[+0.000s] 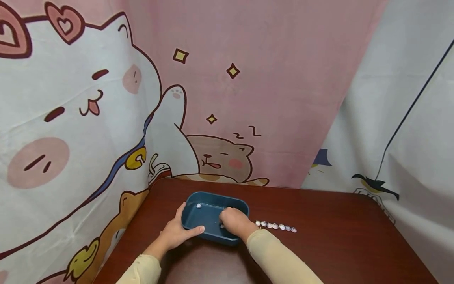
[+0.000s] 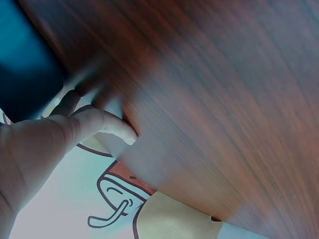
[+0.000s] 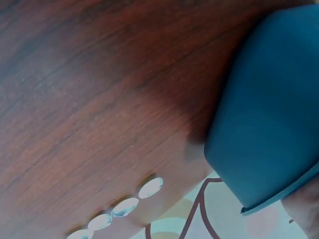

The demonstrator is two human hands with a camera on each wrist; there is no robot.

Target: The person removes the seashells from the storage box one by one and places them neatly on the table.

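Note:
A blue rectangular tray sits on the brown table. My left hand holds its near left corner, the thumb along the front rim and the fingers against the left side. Inside the tray, my right hand reaches down at the right end with curled fingers; the fingertips are hidden, so I cannot tell what they hold. One small whitish shell lies at the tray's far left, and another pale shell shows just beneath the right hand. The tray's outer wall fills the right of the right wrist view.
To the right of the tray, several small pale shells lie in a row on the table. Curtains with cartoon cats hang behind the table and along its left. At the right hangs a white curtain.

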